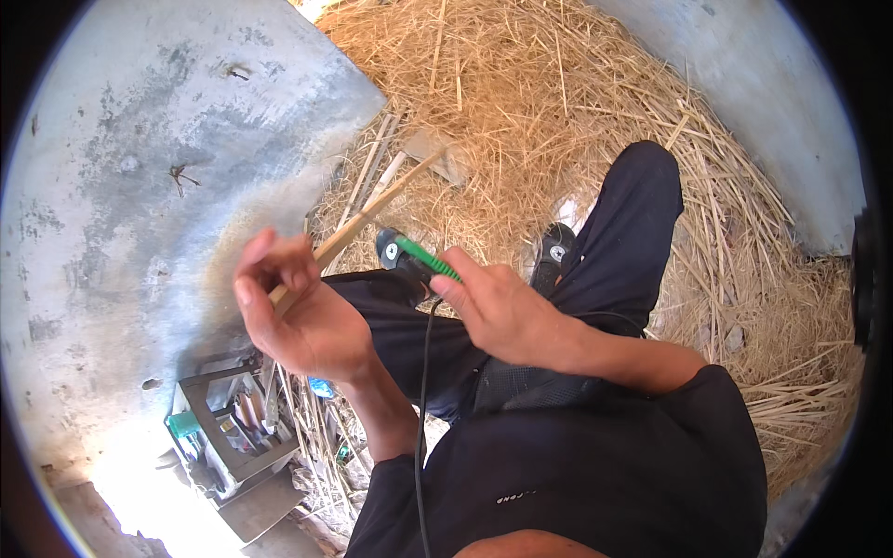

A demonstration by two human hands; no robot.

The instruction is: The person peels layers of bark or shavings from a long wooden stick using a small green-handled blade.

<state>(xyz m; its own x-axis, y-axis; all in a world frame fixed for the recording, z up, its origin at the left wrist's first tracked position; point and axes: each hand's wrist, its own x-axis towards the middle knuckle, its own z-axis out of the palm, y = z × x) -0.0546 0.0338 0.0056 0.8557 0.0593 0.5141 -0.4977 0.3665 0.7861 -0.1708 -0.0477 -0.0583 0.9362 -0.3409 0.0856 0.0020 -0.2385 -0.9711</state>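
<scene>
A long, pale bamboo strip [384,195] slants up and away from my left hand [302,307], whose fingers curl loosely around its near end. My right hand [498,307] grips a tool with a green ridged handle [428,258], its thumb pressed along the side. The tool points up and left toward the strip, and a gap shows between the two. Any blade on the tool is too small to make out.
Dry straw and shavings [521,102] cover the floor around my feet. A worn grey wall [121,186] rises at the left, another [753,84] at the far right. A small wooden-framed box [237,456] with odds and ends stands lower left. A dark cable [425,400] hangs before me.
</scene>
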